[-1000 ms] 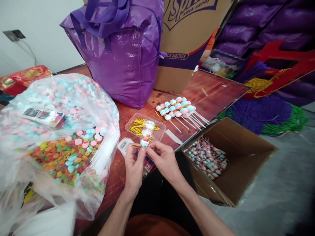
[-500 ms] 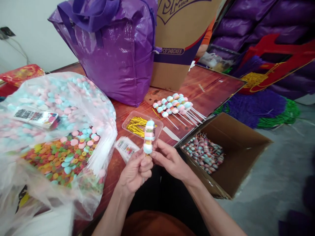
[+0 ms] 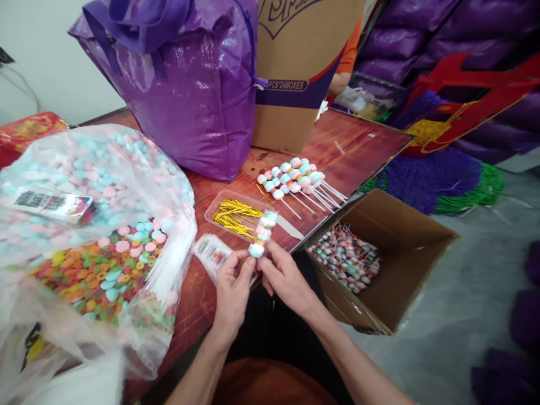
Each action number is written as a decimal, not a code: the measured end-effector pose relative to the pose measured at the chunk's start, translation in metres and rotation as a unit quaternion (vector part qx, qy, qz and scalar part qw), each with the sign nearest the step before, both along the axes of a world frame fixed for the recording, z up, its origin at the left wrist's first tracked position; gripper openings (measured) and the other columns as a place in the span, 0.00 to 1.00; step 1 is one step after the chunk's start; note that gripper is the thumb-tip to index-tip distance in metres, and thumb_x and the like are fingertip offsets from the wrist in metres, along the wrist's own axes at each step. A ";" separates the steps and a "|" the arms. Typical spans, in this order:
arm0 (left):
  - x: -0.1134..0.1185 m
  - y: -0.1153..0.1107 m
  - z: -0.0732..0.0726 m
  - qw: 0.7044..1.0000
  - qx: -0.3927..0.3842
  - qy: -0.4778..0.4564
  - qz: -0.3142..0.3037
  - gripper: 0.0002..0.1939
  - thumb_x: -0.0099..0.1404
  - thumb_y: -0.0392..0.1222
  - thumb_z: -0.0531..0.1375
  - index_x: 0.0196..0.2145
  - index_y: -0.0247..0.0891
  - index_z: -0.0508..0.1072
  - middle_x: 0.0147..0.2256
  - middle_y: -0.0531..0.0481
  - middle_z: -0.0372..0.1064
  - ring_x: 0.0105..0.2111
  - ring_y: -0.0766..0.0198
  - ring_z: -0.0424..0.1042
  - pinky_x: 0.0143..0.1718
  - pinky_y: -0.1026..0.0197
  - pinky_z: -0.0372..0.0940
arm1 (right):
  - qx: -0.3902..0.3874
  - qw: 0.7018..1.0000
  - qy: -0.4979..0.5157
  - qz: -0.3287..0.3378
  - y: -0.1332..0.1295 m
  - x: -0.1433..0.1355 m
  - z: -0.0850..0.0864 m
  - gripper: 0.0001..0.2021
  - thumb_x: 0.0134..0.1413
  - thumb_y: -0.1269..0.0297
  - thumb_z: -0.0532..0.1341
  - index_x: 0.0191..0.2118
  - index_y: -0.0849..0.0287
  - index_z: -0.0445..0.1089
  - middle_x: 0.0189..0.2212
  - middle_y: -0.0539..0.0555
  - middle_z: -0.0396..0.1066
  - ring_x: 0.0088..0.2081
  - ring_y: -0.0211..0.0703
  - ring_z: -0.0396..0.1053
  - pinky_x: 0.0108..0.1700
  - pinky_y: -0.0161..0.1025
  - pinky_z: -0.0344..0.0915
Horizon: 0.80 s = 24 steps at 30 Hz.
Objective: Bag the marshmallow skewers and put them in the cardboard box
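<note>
A candy skewer [image 3: 262, 234] of blue, white and pink pieces is held between both hands, tilted to the right. My left hand [image 3: 233, 284] pinches its lower end, thumb on top. My right hand [image 3: 283, 274] closes on the same end from the other side; its fingertips are partly hidden. Just behind the skewer lies a clear tray [image 3: 214, 209] with gold twist ties [image 3: 236, 215]. Printed clear bags [image 3: 211, 252] lie beside my left hand. Several candy skewers [image 3: 291, 177] rest in a row farther back on the table [image 3: 352, 135].
At the left, a large plastic bag [image 3: 105, 163] holds loose candies and white sticks [image 3: 169, 270]. A purple bag [image 3: 189, 95] and a carton [image 3: 287, 121] stand behind. An open box [image 3: 405, 253] with wrapped skewers [image 3: 348, 259] is at the right. A person's orange sleeve [image 3: 350, 50] shows behind the carton.
The skewer has tipped to the right between my hands. My left hand has turned more upright. The whole view has shifted slightly, moving the table and its contents a little left.
</note>
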<state>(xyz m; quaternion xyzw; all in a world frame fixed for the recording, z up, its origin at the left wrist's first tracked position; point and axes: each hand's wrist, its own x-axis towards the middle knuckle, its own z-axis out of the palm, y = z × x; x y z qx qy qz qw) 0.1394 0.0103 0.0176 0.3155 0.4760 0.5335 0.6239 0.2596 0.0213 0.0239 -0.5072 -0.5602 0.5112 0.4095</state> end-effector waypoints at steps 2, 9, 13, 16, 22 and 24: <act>-0.001 0.005 -0.001 0.997 -0.048 -0.064 0.014 0.15 0.55 0.48 0.71 0.34 0.35 0.76 0.25 0.54 0.68 0.21 0.74 0.60 0.24 0.70 0.58 | 0.038 0.999 -0.026 -0.025 -0.003 0.000 -0.005 0.08 0.65 0.64 0.53 0.33 0.56 0.60 0.24 0.45 0.63 0.22 0.34 0.61 0.24 0.32 0.59; -0.006 0.016 0.011 0.972 -0.145 -0.185 -0.013 0.20 0.44 0.41 0.77 0.31 0.31 0.74 0.22 0.57 0.61 0.20 0.77 0.56 0.18 0.75 0.49 | 0.374 0.906 -0.193 -0.055 -0.007 0.009 -0.014 0.14 0.65 0.76 0.54 0.48 0.56 0.73 0.43 0.58 0.76 0.44 0.45 0.74 0.46 0.41 0.70; -0.003 0.011 0.019 0.957 -0.183 -0.223 -0.017 0.21 0.41 0.39 0.78 0.29 0.32 0.73 0.22 0.57 0.63 0.20 0.77 0.58 0.17 0.75 0.51 | 0.479 0.844 -0.230 -0.075 -0.001 0.013 -0.012 0.13 0.60 0.79 0.59 0.48 0.59 0.73 0.38 0.59 0.77 0.37 0.44 0.74 0.38 0.41 0.70; 0.003 0.007 0.022 0.946 -0.201 -0.255 -0.014 0.20 0.41 0.37 0.77 0.29 0.34 0.72 0.24 0.57 0.66 0.20 0.76 0.60 0.18 0.75 0.53 | 0.491 0.836 -0.227 -0.092 -0.001 0.010 -0.008 0.11 0.60 0.80 0.58 0.45 0.60 0.71 0.36 0.59 0.75 0.36 0.44 0.72 0.38 0.41 0.69; 0.012 0.010 0.022 0.947 -0.170 -0.269 -0.050 0.16 0.49 0.44 0.74 0.33 0.35 0.76 0.32 0.50 0.72 0.31 0.66 0.70 0.33 0.64 0.68 | 0.349 0.908 -0.174 -0.154 -0.010 -0.005 -0.003 0.09 0.63 0.78 0.54 0.35 0.58 0.64 0.29 0.53 0.67 0.32 0.42 0.65 0.36 0.40 0.64; 0.010 0.009 0.028 0.952 -0.144 -0.261 -0.074 0.18 0.53 0.51 0.72 0.34 0.35 0.78 0.36 0.46 0.73 0.38 0.59 0.72 0.41 0.59 0.69 | 0.300 0.935 -0.117 -0.151 -0.015 -0.004 0.003 0.10 0.64 0.77 0.54 0.33 0.57 0.62 0.29 0.51 0.65 0.32 0.40 0.65 0.36 0.38 0.64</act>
